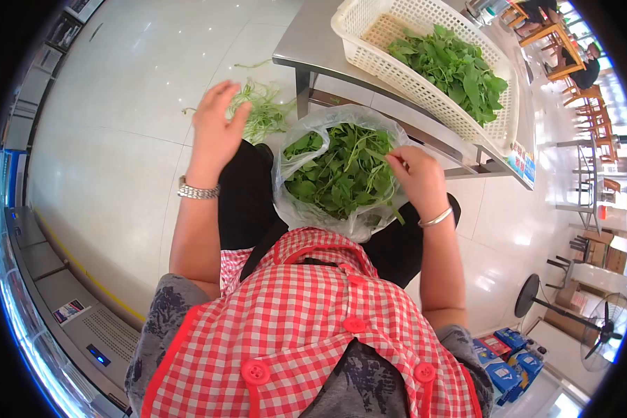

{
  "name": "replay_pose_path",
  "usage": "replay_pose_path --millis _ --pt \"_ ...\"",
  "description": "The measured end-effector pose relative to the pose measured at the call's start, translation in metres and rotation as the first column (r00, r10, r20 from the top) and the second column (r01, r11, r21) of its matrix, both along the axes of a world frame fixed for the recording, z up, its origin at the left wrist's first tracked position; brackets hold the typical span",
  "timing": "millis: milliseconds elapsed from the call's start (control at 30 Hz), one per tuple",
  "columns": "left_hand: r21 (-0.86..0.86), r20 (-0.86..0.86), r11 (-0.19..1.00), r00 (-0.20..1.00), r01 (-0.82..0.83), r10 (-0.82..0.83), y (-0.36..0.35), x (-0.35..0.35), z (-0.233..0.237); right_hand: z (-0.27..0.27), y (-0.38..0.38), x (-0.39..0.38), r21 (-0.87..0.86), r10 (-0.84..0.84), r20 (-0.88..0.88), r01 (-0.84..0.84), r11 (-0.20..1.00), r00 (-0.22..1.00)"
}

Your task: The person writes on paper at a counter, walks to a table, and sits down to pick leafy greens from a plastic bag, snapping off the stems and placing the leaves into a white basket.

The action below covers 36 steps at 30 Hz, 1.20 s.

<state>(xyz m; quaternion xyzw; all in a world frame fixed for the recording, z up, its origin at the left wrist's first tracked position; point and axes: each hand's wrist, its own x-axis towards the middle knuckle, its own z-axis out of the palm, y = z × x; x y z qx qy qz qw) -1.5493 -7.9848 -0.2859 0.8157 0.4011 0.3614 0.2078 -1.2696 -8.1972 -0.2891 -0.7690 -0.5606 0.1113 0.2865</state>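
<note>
Left hand point(216, 129) lifted, fingers spread; right hand point(412, 174) pinches greens point(338, 174).

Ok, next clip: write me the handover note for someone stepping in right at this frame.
Hands: the left hand is open and holds nothing, raised above the stems piled on the floor. The right hand pinches a sprig of the greens at the rim of the bag on the lap.
Things: the basket on the table holds a heap of leaves, with part of its bottom bare.
Done: some leaves are in the basket and stems lie on the floor.
Left: the bag looks well filled, so most of the greens seem unpicked.
</note>
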Motion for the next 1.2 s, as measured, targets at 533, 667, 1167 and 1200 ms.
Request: replay_pose_path --millis 533,667,1167,1200 --pt "-0.57 -0.123 0.717 0.821 0.402 -0.557 -0.083 0.105 -0.103 -0.047 -0.031 -0.009 -0.068 -0.128 0.055 0.132 0.989 0.99" --pt "-0.787 0.114 0.502 0.884 0.358 -0.453 -0.081 0.079 -0.057 -0.056 -0.043 -0.003 -0.09 -0.145 0.082 0.153 0.984 0.986" --pt "-0.365 0.212 0.697 0.784 0.617 -0.583 -0.127 0.034 0.024 0.058 -0.02 -0.057 0.416 0.198 0.283 -0.306 0.856 0.939" --pt "-0.37 0.198 0.692 0.78 0.62 -0.594 -0.128 0.034 0.025 0.061 -0.017 -0.06 0.403 0.284 0.304 -0.392 0.827 0.91"
